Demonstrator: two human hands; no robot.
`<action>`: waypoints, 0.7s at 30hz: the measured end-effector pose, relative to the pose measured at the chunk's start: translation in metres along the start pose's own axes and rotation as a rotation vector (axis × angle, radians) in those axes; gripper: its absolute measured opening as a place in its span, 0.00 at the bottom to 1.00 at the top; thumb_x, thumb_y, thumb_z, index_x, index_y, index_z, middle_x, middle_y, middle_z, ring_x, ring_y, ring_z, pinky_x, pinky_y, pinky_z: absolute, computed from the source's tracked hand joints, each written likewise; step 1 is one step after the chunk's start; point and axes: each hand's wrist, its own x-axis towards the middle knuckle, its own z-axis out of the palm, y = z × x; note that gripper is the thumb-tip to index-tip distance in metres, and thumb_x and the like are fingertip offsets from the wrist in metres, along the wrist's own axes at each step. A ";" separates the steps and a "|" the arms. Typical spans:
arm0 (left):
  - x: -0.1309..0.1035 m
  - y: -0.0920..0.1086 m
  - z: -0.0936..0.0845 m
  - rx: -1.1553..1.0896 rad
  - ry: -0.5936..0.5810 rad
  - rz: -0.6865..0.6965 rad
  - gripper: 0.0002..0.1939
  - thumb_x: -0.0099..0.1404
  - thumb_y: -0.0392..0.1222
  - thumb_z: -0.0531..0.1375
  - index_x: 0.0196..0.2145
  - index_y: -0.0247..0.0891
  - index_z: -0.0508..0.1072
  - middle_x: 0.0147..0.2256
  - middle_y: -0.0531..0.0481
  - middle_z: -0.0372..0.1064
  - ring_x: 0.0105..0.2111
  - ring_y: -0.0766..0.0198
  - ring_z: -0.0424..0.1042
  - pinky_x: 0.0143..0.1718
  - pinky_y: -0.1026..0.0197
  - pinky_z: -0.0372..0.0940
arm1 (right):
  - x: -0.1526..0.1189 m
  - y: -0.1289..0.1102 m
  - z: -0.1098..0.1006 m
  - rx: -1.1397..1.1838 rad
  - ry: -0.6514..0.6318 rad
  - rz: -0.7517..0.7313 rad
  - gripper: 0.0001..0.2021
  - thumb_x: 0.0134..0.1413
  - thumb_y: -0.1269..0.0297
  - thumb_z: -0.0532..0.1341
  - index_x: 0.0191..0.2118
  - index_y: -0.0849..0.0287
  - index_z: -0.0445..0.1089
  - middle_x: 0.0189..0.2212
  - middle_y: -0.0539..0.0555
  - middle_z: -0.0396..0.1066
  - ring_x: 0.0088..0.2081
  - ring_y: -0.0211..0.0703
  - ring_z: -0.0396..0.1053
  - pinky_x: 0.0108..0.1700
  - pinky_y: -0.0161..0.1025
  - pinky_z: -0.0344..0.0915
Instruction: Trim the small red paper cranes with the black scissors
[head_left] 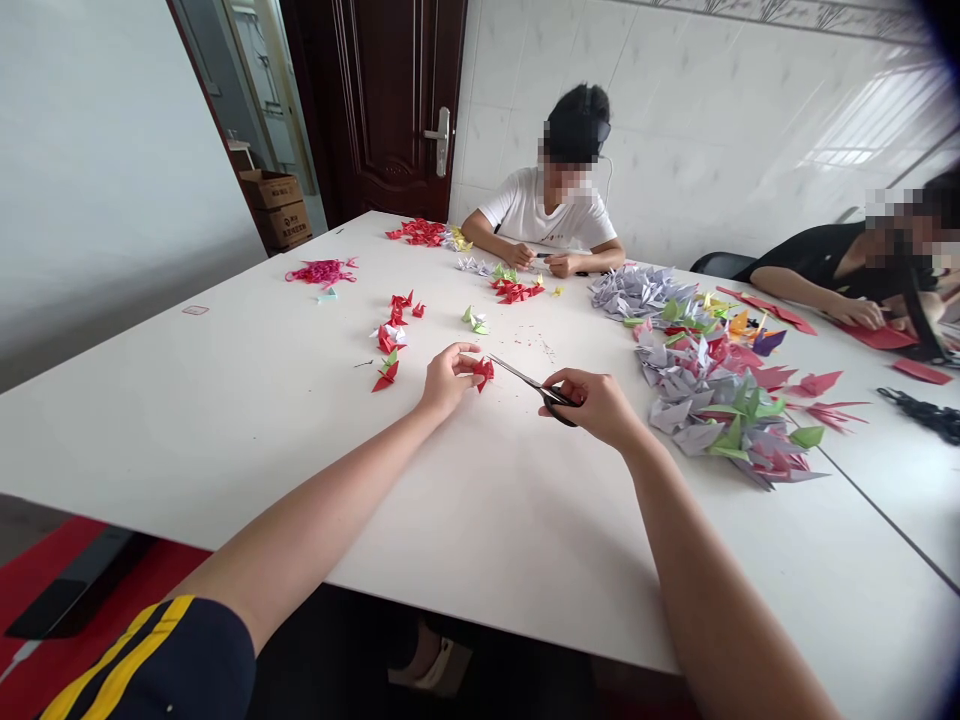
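Note:
My left hand (448,384) pinches a red paper crane (484,374) just above the white table (247,400). Black-handled scissors (561,404) are in my right hand (596,405), with fingers wrapped round the handles. The scissor blades point left toward the crane, and their tips end close to its upper right side. Whether the tips touch the paper I cannot tell. Left of my left hand lies a loose row of red, white and green folded cranes (386,376). A white and green crane (475,320) rests beyond my fingers.
A big heap of grey, green and pink cranes (697,400) covers the table to the right. Pink string (322,271) lies at the back left. One person (555,210) sits across the table, another person (817,265) at the right with red paper (877,335).

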 end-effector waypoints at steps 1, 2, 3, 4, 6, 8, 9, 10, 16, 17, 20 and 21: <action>0.001 -0.001 -0.001 0.029 0.009 -0.005 0.16 0.46 0.29 0.66 0.36 0.37 0.77 0.32 0.48 0.78 0.35 0.59 0.76 0.42 0.55 0.70 | 0.000 0.001 -0.001 -0.032 0.008 -0.006 0.21 0.43 0.46 0.71 0.37 0.57 0.76 0.19 0.47 0.63 0.22 0.35 0.55 0.25 0.34 0.50; 0.002 -0.002 -0.001 0.059 0.019 -0.011 0.13 0.46 0.29 0.66 0.33 0.37 0.78 0.33 0.47 0.78 0.36 0.58 0.76 0.44 0.54 0.70 | 0.000 0.002 -0.002 -0.057 0.016 -0.011 0.20 0.43 0.47 0.71 0.37 0.57 0.76 0.19 0.47 0.63 0.23 0.36 0.55 0.25 0.34 0.51; 0.003 -0.003 -0.001 0.086 0.031 -0.014 0.11 0.46 0.29 0.67 0.30 0.36 0.78 0.34 0.46 0.79 0.37 0.57 0.76 0.45 0.53 0.69 | 0.000 0.003 -0.002 -0.079 0.032 -0.018 0.19 0.43 0.48 0.71 0.38 0.56 0.76 0.20 0.47 0.64 0.23 0.36 0.56 0.26 0.35 0.52; 0.004 -0.005 -0.002 0.106 0.044 -0.015 0.09 0.46 0.31 0.67 0.29 0.37 0.79 0.35 0.45 0.79 0.38 0.56 0.76 0.47 0.53 0.69 | 0.000 0.003 -0.002 -0.100 0.057 -0.026 0.18 0.43 0.50 0.70 0.38 0.56 0.76 0.20 0.47 0.64 0.24 0.36 0.57 0.27 0.35 0.53; 0.004 -0.007 -0.002 0.120 0.083 -0.015 0.07 0.48 0.34 0.68 0.29 0.37 0.80 0.36 0.44 0.79 0.40 0.55 0.76 0.48 0.53 0.68 | 0.001 0.005 0.001 -0.135 0.122 -0.042 0.15 0.44 0.53 0.69 0.38 0.55 0.76 0.22 0.48 0.67 0.25 0.37 0.59 0.29 0.35 0.55; 0.004 -0.009 -0.002 0.119 0.125 -0.018 0.07 0.49 0.35 0.68 0.30 0.38 0.80 0.36 0.44 0.79 0.40 0.55 0.76 0.47 0.53 0.68 | 0.003 0.007 0.005 -0.160 0.177 -0.051 0.13 0.45 0.57 0.68 0.38 0.55 0.76 0.24 0.48 0.69 0.26 0.38 0.62 0.31 0.36 0.56; 0.004 -0.010 -0.002 0.118 0.139 -0.021 0.07 0.50 0.36 0.67 0.30 0.38 0.80 0.36 0.44 0.79 0.40 0.56 0.76 0.47 0.54 0.68 | 0.003 0.009 0.007 -0.171 0.191 -0.053 0.12 0.46 0.58 0.67 0.38 0.54 0.76 0.24 0.48 0.70 0.27 0.38 0.62 0.31 0.36 0.56; 0.004 -0.010 -0.002 0.118 0.150 -0.023 0.07 0.50 0.36 0.67 0.30 0.38 0.81 0.36 0.45 0.79 0.39 0.56 0.76 0.47 0.54 0.68 | 0.004 0.010 0.010 -0.179 0.200 -0.056 0.12 0.46 0.58 0.67 0.38 0.54 0.76 0.24 0.48 0.70 0.27 0.39 0.63 0.31 0.36 0.56; 0.001 -0.006 -0.001 -0.060 0.067 -0.059 0.08 0.52 0.40 0.66 0.33 0.36 0.80 0.29 0.48 0.76 0.31 0.63 0.74 0.42 0.56 0.70 | 0.008 0.016 0.032 -0.169 0.416 -0.065 0.12 0.49 0.56 0.65 0.39 0.54 0.75 0.28 0.52 0.72 0.28 0.42 0.65 0.33 0.37 0.60; 0.001 -0.005 0.000 -0.078 0.040 -0.061 0.09 0.53 0.40 0.66 0.33 0.36 0.79 0.27 0.48 0.75 0.30 0.64 0.73 0.41 0.56 0.70 | 0.009 0.016 0.035 -0.162 0.482 -0.051 0.12 0.51 0.56 0.64 0.40 0.54 0.74 0.28 0.52 0.72 0.28 0.43 0.66 0.33 0.38 0.61; 0.000 -0.004 0.000 -0.074 0.027 -0.055 0.10 0.54 0.41 0.67 0.34 0.35 0.78 0.26 0.49 0.74 0.30 0.65 0.73 0.41 0.57 0.70 | 0.011 0.015 0.042 -0.139 0.597 -0.018 0.11 0.53 0.57 0.62 0.41 0.54 0.72 0.27 0.51 0.72 0.28 0.43 0.66 0.33 0.38 0.62; 0.000 -0.004 0.000 -0.072 0.036 -0.057 0.11 0.54 0.41 0.67 0.35 0.35 0.77 0.26 0.49 0.74 0.30 0.65 0.73 0.41 0.57 0.70 | 0.011 0.015 0.043 -0.130 0.607 -0.015 0.11 0.54 0.57 0.61 0.42 0.54 0.71 0.28 0.51 0.72 0.28 0.43 0.66 0.33 0.38 0.63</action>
